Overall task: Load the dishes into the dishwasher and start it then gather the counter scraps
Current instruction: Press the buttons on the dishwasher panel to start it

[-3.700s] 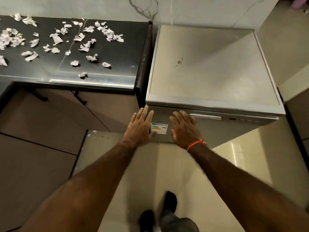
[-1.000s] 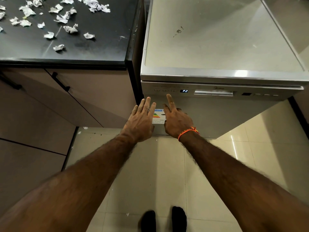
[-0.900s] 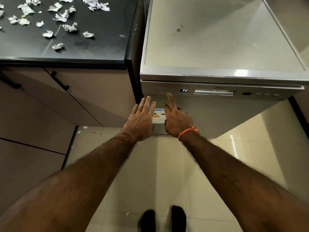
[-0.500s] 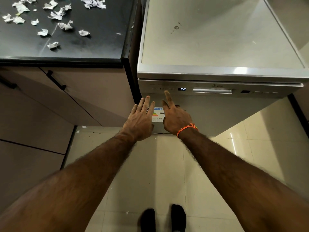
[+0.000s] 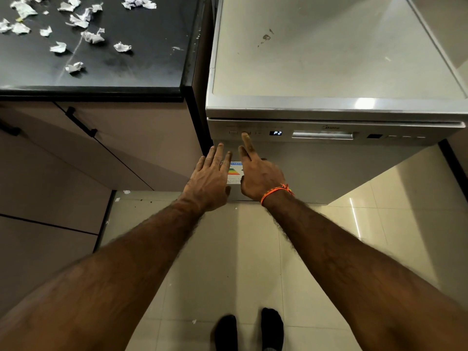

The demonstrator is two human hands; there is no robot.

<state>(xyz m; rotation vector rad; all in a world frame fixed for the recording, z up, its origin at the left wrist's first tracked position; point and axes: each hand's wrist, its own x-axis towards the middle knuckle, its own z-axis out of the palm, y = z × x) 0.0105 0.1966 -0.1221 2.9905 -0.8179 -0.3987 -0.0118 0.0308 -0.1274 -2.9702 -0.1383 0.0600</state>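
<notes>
- Dishwasher (image 5: 329, 72): door closed, standing just right of the counter (image 5: 152, 72). Display (image 5: 277, 133) is lit and reads P2.
- Right hand (image 5: 260, 177): index finger extended, tip on a button (image 5: 245, 133) in the row left of the display; remaining fingers curled, holding nothing.
- Left hand (image 5: 209, 181): fingers straight and together, flat against the door beside the energy label (image 5: 234, 173); holding nothing.
- Dishes: none in view. Judgement: with the door closed and a programme showing, loading appears complete, though the interior is hidden.
- Start step: judged to be in hand. Whether the cycle is actually running cannot be told; the display shows only the programme code.
- Scraps (image 5: 76, 26): many crumpled white paper pieces scattered over the dark counter, well apart from both hands. Gathering not yet begun.
- Floor (image 5: 253, 249): a few small white specks lie near the cabinet (image 5: 126, 148) base.
- Remaining: confirm start, then collect all counter scraps.
</notes>
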